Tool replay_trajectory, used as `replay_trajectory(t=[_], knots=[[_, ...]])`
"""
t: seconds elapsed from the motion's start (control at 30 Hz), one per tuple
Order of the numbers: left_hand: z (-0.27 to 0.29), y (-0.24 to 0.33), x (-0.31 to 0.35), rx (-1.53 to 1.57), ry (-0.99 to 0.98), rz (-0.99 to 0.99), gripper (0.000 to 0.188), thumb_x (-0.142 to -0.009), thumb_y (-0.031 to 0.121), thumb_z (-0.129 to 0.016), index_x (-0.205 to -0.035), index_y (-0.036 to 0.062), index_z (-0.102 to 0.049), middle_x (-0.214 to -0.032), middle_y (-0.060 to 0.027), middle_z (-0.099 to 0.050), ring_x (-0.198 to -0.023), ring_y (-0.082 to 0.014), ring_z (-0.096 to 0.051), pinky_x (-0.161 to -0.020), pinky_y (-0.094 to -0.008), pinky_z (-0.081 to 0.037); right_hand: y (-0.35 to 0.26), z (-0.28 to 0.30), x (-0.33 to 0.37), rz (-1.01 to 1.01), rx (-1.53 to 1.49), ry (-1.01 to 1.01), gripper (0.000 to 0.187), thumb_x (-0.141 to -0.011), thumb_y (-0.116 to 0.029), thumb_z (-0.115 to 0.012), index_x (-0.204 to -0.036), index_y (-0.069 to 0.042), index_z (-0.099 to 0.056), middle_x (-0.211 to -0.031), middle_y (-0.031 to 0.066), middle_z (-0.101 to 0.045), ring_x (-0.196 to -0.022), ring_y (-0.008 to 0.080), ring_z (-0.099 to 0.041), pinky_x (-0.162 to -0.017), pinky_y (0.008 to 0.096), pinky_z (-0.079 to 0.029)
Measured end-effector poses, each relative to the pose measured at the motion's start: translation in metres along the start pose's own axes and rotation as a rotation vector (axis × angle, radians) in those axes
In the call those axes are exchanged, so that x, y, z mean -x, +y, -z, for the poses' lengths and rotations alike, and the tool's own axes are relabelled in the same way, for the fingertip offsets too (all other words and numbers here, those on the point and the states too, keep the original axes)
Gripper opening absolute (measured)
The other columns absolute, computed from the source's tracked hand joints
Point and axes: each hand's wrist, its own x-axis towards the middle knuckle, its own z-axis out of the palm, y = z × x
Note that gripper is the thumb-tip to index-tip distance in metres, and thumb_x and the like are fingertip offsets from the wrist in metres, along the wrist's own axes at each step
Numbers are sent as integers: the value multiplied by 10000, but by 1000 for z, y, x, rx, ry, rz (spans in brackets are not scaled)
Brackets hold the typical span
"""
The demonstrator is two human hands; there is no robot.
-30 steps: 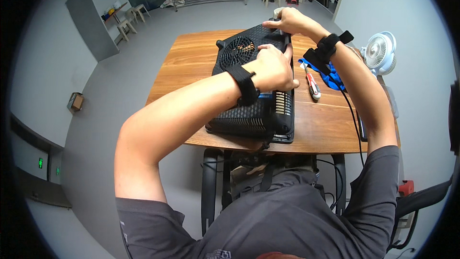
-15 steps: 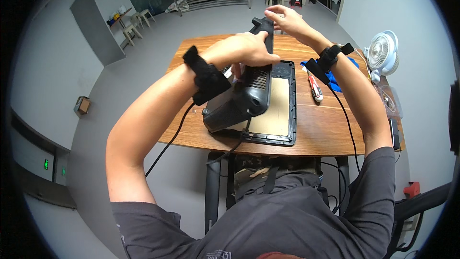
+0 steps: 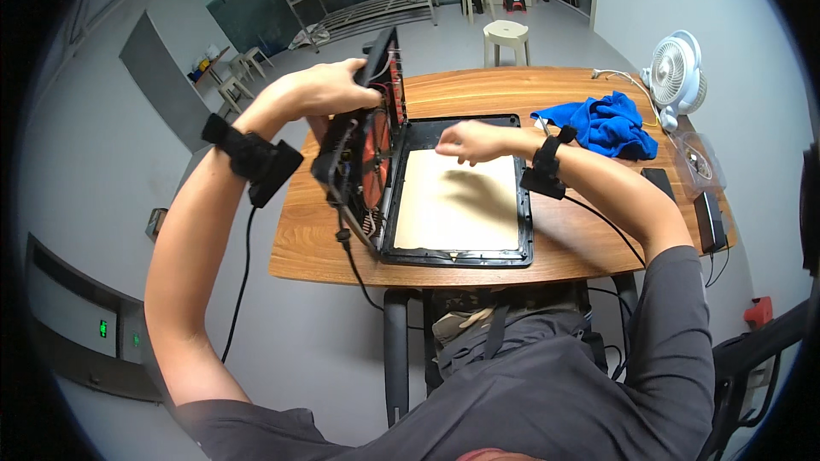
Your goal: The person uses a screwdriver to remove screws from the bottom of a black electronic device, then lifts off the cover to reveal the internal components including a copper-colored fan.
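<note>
My left hand (image 3: 342,90) grips the far upper edge of an opened black appliance housing (image 3: 329,166), which looks like an induction cooker's base. It stands tilted up on its side, with its inside facing right. A round reddish-brown coil (image 3: 376,158), wires and a circuit board show inside it. To its right, a black-framed panel (image 3: 525,230) lies flat on the table, lined with a beige sheet (image 3: 453,213). Above that sheet hovers my right hand (image 3: 474,143), fingers loosely bent and apart, nothing visible in them. A cable hangs from the housing's near end.
A crumpled blue cloth (image 3: 611,128) lies right of the panel on the wooden table (image 3: 572,239). Along the right edge are a white fan (image 3: 675,72), a clear plastic box (image 3: 699,162) and a black adapter-like block (image 3: 709,222). A stool (image 3: 506,32) stands behind the table.
The housing has swung left and turned, so its coil side now shows. My right hand has left its far end and come down over the beige sheet.
</note>
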Motion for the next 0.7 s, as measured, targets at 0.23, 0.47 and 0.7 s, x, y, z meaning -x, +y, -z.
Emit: replay_trajectory(t=[0.23,0.47,0.7], knots=[[2,-30,4,1,67,61,862,-802,176,-596,-1600,91,-281,-1104,-262,-693,-823,-287,-753,-630,-411,-675,-13,-39,19,50,350,-212,481,-1031,-449,-542,-1174,-23,-713,-1152,218,-714,-1069,397,-674,-940,468,-533],[1,-71,8,-40,184,55,757,-833,93,-545,-1568,113,-367,-956,-160,-691,-667,-193,-670,-533,-356,-579,-8,-53,31,145,372,-219,430,-1017,-430,-562,-1006,-22,-697,-1230,214,-673,-1099,421,-646,-982,484,-516],[8,-102,27,-99,318,-4,698,-840,85,-551,-1528,89,-435,-1002,-145,-677,-745,-140,-597,-705,-305,-506,-5,-56,42,128,383,-275,449,-994,-415,-612,-1116,17,-621,-1457,221,-503,-1201,424,-589,-1035,485,-484]])
